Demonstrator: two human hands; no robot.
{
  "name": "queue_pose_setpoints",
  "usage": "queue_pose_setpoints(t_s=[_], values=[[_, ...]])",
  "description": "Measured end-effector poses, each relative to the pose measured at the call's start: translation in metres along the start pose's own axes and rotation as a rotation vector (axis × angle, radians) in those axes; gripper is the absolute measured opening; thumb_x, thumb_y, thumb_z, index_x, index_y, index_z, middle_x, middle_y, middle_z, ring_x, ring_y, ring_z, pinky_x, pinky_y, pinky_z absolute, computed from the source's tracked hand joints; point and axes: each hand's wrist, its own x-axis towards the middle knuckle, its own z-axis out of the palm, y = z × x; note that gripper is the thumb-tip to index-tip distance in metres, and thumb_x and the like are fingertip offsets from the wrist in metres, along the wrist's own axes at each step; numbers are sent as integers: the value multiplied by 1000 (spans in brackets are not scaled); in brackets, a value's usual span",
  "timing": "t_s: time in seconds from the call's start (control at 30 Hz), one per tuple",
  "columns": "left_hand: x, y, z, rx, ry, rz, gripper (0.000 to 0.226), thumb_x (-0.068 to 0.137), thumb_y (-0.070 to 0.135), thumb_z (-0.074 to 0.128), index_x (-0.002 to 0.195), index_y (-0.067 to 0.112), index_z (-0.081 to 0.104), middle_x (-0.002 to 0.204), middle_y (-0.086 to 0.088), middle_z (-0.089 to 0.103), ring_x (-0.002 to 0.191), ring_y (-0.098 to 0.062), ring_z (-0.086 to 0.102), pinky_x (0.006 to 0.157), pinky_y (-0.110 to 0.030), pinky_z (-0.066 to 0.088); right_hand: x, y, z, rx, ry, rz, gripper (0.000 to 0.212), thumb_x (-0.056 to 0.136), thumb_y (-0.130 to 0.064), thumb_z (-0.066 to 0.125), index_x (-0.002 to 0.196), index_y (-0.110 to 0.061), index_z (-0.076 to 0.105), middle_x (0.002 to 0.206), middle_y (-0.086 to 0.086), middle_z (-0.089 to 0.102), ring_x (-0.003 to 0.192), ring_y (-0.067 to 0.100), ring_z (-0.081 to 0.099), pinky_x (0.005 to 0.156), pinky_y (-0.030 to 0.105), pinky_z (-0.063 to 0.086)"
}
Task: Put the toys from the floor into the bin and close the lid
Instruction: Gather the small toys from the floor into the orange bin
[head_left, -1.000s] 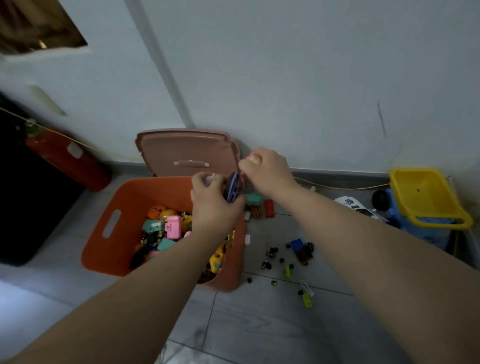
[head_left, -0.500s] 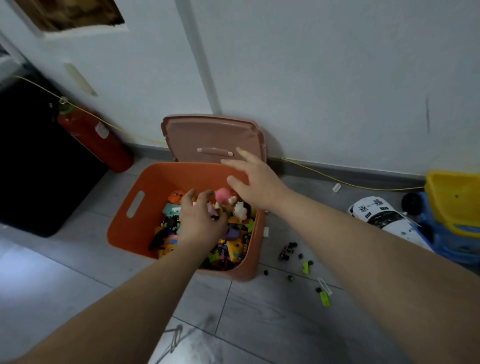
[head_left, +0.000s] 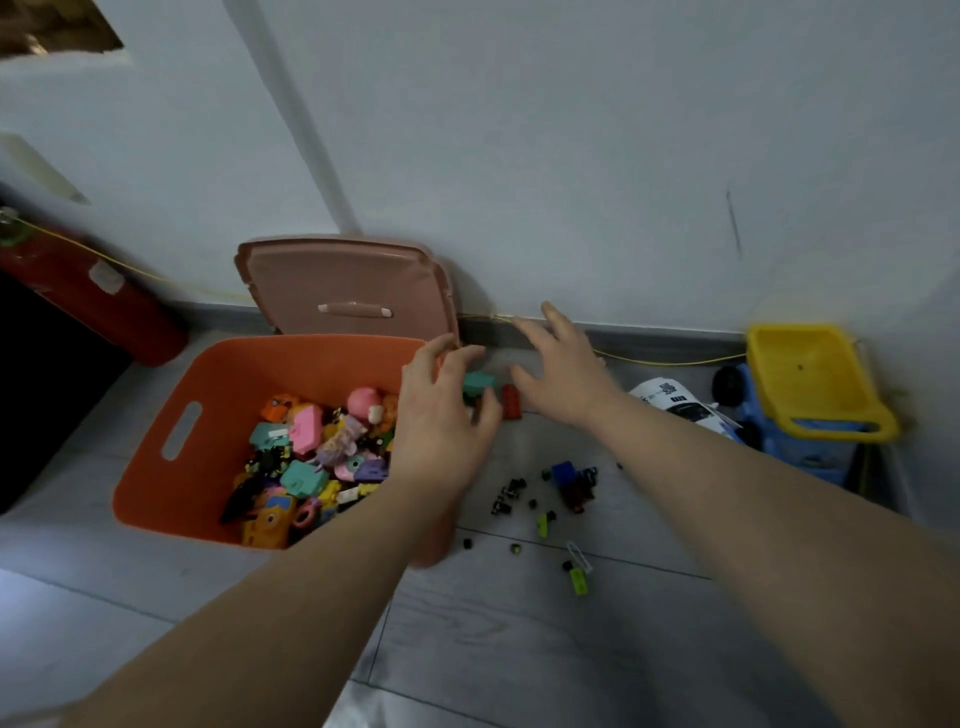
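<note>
The orange bin (head_left: 156, 441) stands on grey floor tiles (head_left: 519, 649), its far rim close to the pale wall (head_left: 571, 156). Take the wall as 12 o'clock. The lid (head_left: 348, 280) is off the opening and stands upright behind the far rim, leaning on the wall. A heap of coloured toys (head_left: 311, 457) partly fills the bin.

The left hand (head_left: 441, 415) hangs over the bin's right rim near its 2 o'clock corner. Its fingers arch above a teal block (head_left: 478, 382) and its thumb lies below; I cannot tell whether it pinches or only nears the block. A red block (head_left: 511, 402) lies just beside the teal one, at its 4 o'clock. The right hand (head_left: 561, 374) is spread, fingers straight and apart, holding nothing, at 3 o'clock of the red block and near the skirting.

At the bin's 4 o'clock small loose pieces (head_left: 571, 478) are scattered over the tiles. Bare tile runs from 6 o'clock back toward the person.

A white toy car (head_left: 680, 405) and a blue truck with a yellow tub (head_left: 810, 374) close off the 3 o'clock side against the wall. A red fire extinguisher (head_left: 88, 291) leans at the bin's 10 o'clock, with a dark object (head_left: 31, 389) at 9 o'clock. A yellow cord (head_left: 665, 359) runs along the skirting.
</note>
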Motion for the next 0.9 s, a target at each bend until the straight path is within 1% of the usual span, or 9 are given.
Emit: queue_pose_setpoints(t_s=[0.07, 0.17, 0.3, 0.33, 0.4, 0.57, 0.67, 0.8, 0.9], values=[[-4, 5, 11, -14, -32, 31, 43, 87, 24, 65, 129, 18, 58, 142, -7, 43, 132, -22, 42, 110, -40, 40, -6, 19, 0, -81, -47, 29, 73, 93, -45, 57, 157, -27, 26, 164, 18, 13, 152, 35, 7, 124, 41, 12], [-13, 6, 31, 25, -159, 24, 49, 86, 27, 64, 133, 20, 55, 145, -9, 39, 135, -25, 39, 113, -40, 37, -17, 43, -1, -192, -144, 67, 79, 93, -49, 56, 158, -24, 18, 164, 22, 11, 153, 36, 3, 124, 41, 11], [-28, -6, 53, 94, -389, -156, 64, 88, 36, 64, 146, 26, 37, 156, -9, 19, 145, -29, 19, 117, -38, 24, -29, 65, 1, -222, -271, 102, 80, 93, -47, 57, 158, -26, 16, 166, 15, -5, 149, 37, 22, 116, 40, 30], [-32, -10, 57, 102, -443, -208, 68, 88, 38, 64, 148, 28, 33, 157, -7, 14, 146, -30, 15, 118, -41, 23, -30, 68, 2, -225, -290, 111, 81, 93, -48, 57, 159, -28, 15, 166, 15, -7, 148, 37, 24, 116, 40, 32], [-38, -20, 65, 102, -521, -290, 72, 88, 41, 65, 149, 32, 28, 159, -5, 8, 147, -33, 13, 119, -43, 25, -29, 76, 8, -213, -309, 130, 82, 92, -48, 57, 159, -29, 14, 166, 15, -10, 150, 37, 18, 119, 41, 28], [-54, -36, 90, 54, -610, -402, 74, 89, 42, 64, 151, 31, 25, 160, -10, 6, 147, -35, 18, 117, -44, 30, -14, 87, 29, -232, -310, 146, 81, 93, -49, 56, 158, -29, 14, 165, 18, -5, 152, 37, 7, 122, 45, 19], [-59, -45, 105, 52, -652, -459, 76, 90, 45, 62, 153, 33, 22, 161, -12, 6, 148, -34, 15, 117, -42, 29, 2, 95, 40, -222, -332, 193, 79, 94, -48, 56, 158, -26, 16, 165, 18, -3, 152, 36, 5, 122, 45, 20], [-56, -56, 119, 80, -675, -459, 81, 88, 47, 64, 154, 35, 18, 163, -12, 2, 150, -35, 10, 116, -41, 27, 23, 105, 53, -197, -314, 266, 75, 94, -44, 56, 157, -23, 20, 164, 20, 0, 151, 37, 7, 120, 47, 25], [-52, -65, 127, 91, -701, -487, 83, 89, 46, 64, 155, 34, 16, 164, -11, -3, 151, -33, 6, 118, -41, 26, 34, 112, 67, -189, -319, 306, 73, 95, -41, 55, 157, -23, 20, 164, 20, -3, 152, 37, 2, 121, 47, 22]])
